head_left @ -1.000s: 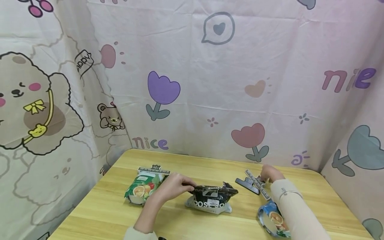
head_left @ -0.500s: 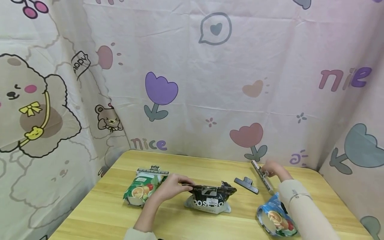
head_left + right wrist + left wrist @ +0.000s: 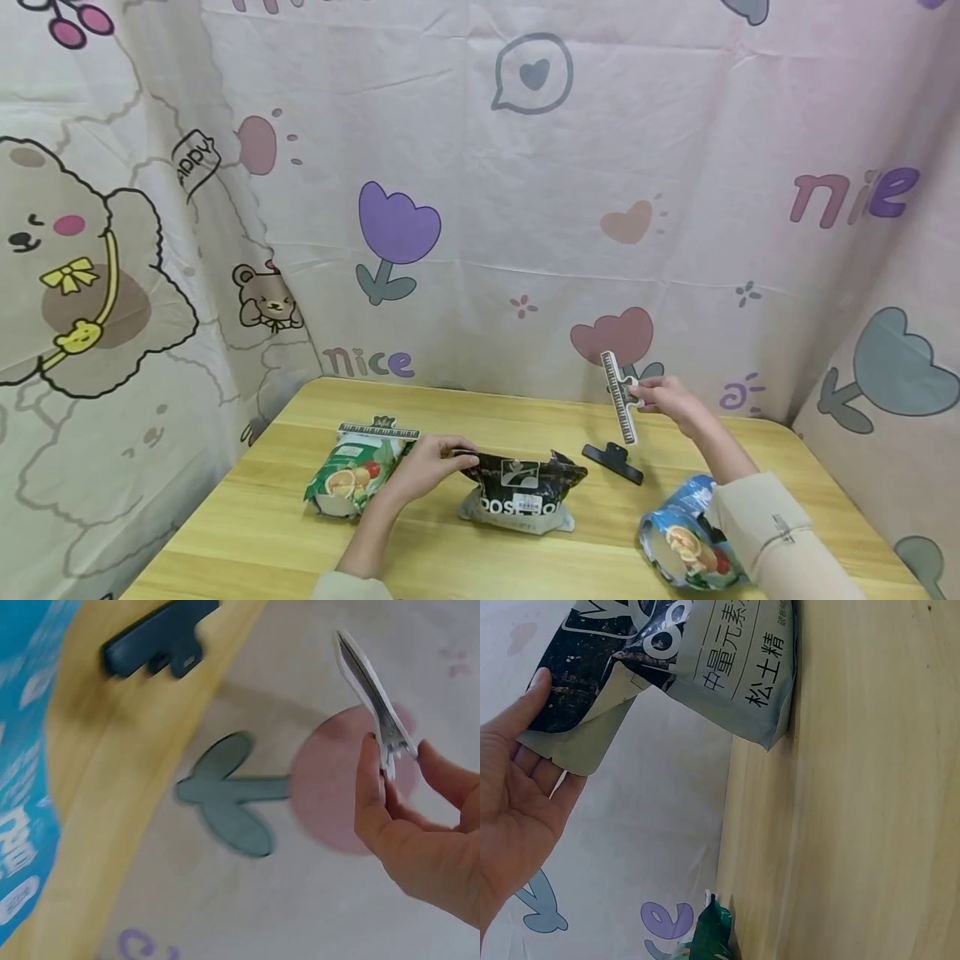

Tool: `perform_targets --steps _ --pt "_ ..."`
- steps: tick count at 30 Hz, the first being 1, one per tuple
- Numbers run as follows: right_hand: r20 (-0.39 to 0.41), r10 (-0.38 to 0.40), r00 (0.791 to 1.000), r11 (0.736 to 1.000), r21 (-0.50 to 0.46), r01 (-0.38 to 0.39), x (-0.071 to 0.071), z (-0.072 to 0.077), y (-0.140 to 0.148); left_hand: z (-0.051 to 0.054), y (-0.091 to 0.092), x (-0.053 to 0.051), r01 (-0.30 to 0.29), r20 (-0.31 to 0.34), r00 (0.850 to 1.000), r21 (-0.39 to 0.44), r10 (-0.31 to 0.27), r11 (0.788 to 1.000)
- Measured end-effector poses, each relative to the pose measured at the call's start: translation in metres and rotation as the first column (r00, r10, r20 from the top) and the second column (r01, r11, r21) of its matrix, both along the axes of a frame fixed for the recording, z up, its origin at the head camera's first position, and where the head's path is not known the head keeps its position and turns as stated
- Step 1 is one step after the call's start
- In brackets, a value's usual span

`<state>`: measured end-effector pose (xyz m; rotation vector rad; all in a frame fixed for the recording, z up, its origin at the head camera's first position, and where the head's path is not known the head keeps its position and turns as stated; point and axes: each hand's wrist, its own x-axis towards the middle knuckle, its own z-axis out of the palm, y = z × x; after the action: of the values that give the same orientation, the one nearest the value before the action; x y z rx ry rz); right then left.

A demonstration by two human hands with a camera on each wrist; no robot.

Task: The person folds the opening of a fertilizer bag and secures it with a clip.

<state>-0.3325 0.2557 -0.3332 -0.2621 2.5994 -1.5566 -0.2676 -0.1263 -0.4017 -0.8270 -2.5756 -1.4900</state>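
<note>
My left hand (image 3: 427, 471) pinches the top left corner of a black and grey bag (image 3: 521, 496) that stands mid-table; in the left wrist view the thumb lies on the front of the bag (image 3: 735, 667) and the fingers behind it. Held up above the table's back right, a white clip (image 3: 619, 400) with a piano-key pattern is pinched by its handles between the thumb and fingers of my right hand (image 3: 675, 404). The right wrist view shows this clip (image 3: 371, 694) edge-on. A black clip (image 3: 613, 462) lies on the table below it.
A green fruit-print bag (image 3: 352, 475) with another piano-key clip (image 3: 378, 429) across its top sits at the left. A blue fruit-print bag (image 3: 682, 542) lies at the right, partly behind my right sleeve (image 3: 780, 525). A printed curtain hangs behind the wooden table (image 3: 247, 517).
My right hand has lifted the piano-key clip off the table, away from the black clip, and brought it up and to the left. The left hand keeps its grip on the black and grey bag.
</note>
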Motion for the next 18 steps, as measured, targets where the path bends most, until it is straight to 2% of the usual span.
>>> perform_targets --steps 3,8,13,18 --pt "-0.022 -0.022 1.0 0.999 -0.031 0.021 0.013 0.01 -0.014 -0.001 0.001 -0.001 -0.007 -0.004 1.0 0.009 0.007 1.0" --pt "-0.101 -0.02 0.995 0.996 -0.087 0.011 0.031 0.019 -0.035 -0.003 0.001 -0.001 -0.015 0.006 1.0 0.021 0.015 1.0" --pt "-0.2 -0.036 0.979 0.992 -0.129 0.01 0.047 0.023 -0.055 -0.005 0.0 -0.002 -0.028 0.016 0.999 0.021 0.028 0.999" --pt "-0.278 -0.084 0.957 0.991 -0.123 0.051 0.061 0.02 -0.073 -0.005 0.002 -0.003 -0.044 0.015 0.999 0.016 0.043 0.999"
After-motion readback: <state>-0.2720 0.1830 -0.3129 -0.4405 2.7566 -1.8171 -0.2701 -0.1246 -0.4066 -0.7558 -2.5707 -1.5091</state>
